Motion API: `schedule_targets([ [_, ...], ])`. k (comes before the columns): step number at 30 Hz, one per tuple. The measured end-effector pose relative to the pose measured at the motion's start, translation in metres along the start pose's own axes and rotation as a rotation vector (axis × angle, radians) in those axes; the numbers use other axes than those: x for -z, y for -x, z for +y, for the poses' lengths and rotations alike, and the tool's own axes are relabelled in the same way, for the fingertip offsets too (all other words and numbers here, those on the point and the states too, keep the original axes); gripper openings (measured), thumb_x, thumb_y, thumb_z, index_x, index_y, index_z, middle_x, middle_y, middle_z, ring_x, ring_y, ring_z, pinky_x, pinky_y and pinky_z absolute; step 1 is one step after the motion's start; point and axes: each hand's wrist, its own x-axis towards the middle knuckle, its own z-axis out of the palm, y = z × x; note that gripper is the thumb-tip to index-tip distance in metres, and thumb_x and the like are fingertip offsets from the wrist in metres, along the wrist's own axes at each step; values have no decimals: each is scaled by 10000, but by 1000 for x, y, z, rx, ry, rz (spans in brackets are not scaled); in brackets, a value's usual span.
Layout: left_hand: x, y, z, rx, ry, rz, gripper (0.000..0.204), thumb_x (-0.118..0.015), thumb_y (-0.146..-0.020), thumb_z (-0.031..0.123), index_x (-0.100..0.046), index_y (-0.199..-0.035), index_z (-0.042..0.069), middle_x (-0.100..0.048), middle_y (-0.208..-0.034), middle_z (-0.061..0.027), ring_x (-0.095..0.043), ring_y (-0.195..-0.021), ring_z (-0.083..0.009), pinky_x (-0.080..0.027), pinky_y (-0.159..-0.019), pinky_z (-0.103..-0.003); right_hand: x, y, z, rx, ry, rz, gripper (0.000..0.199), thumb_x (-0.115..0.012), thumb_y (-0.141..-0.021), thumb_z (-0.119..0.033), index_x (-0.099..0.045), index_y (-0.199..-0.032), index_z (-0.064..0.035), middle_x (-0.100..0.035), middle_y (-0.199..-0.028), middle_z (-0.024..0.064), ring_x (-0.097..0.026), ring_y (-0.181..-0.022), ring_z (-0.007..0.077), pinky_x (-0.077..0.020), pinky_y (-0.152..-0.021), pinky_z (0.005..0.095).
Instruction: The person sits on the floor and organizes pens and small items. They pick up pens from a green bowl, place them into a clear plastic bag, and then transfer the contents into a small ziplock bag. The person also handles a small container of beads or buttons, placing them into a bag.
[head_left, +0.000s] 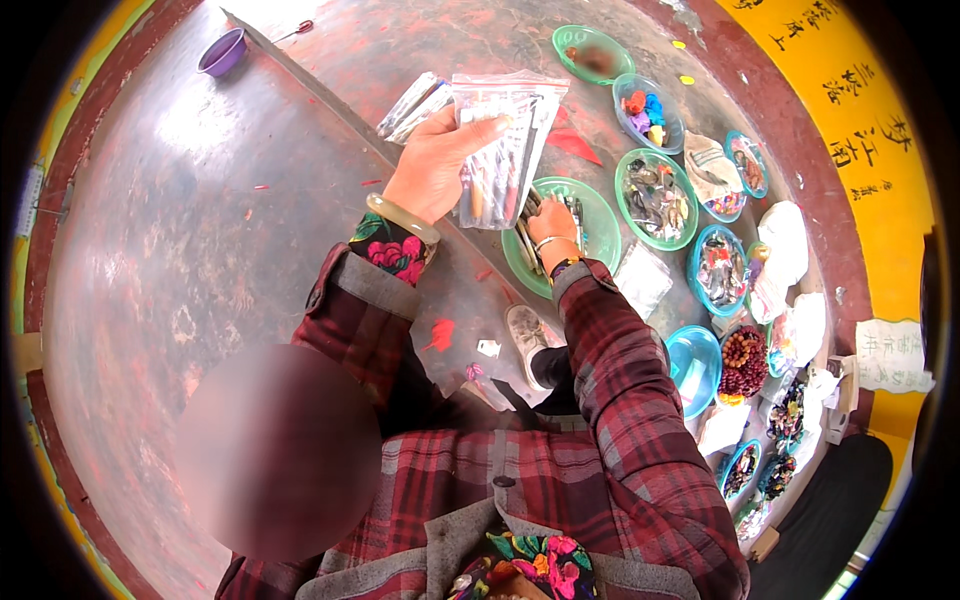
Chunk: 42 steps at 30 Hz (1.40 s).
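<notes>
Head view: clamping clear zip-top bag between left fingers; likely light, slippery, best held by its edge. Resting right fingers among pen-like sticks in green basin; cannot tell whether closed.

The left arm reaches to the far side, its forearm leaning slightly to the right. The left hand is closed in a grip, with the thumb stretched to the right and the other fingers mostly hidden. The right arm extends from the near right toward the far left. The right hand is nearer and lower, its back turned upward; how tightly its fingers close is unclear.
</notes>
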Motion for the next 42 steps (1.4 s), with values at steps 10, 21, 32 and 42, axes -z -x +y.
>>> schedule_targets([
  [10, -2, 0, 0, 7, 0, 9, 246, -594, -855, 46, -560, -1084, -37, -625, -1024, -91, -613, -903, -147, -492, -788, -277, 37, -17, 7, -3, -229, 60, 230, -595, -662, -250, -671, -822, -103, -658, -844, 175, -627, -821, 340, -487, -754, 395],
  [21, -2, -1, -5, 47, -39, 4, 275, -555, -873, 30, -550, -1139, -37, -608, -1095, -111, -602, -974, -186, -488, -844, -319, 193, -3, 24, 148, -1949, 81, 98, -576, -836, -11, -554, -928, -35, -614, -829, 51, -627, -705, 159, -552, -611, 239],
  [32, 0, -3, -24, 23, 93, 101, 182, -571, -861, 31, -584, -1036, -16, -629, -941, -74, -619, -818, -134, -502, -690, -265, 204, 67, -56, 458, -1351, 11, 118, -616, -773, 59, -631, -867, -11, -628, -857, 28, -607, -778, 122, -502, -684, 246],
  [42, 12, -13, -35, -38, 2, 117, 185, -571, -862, 34, -569, -1042, -7, -617, -962, -72, -606, -828, -134, -502, -708, -267, 191, 87, -87, 683, -466, 488, 196, -670, -665, -81, -619, -851, -50, -620, -830, 117, -594, -806, 298, -469, -718, 375],
])
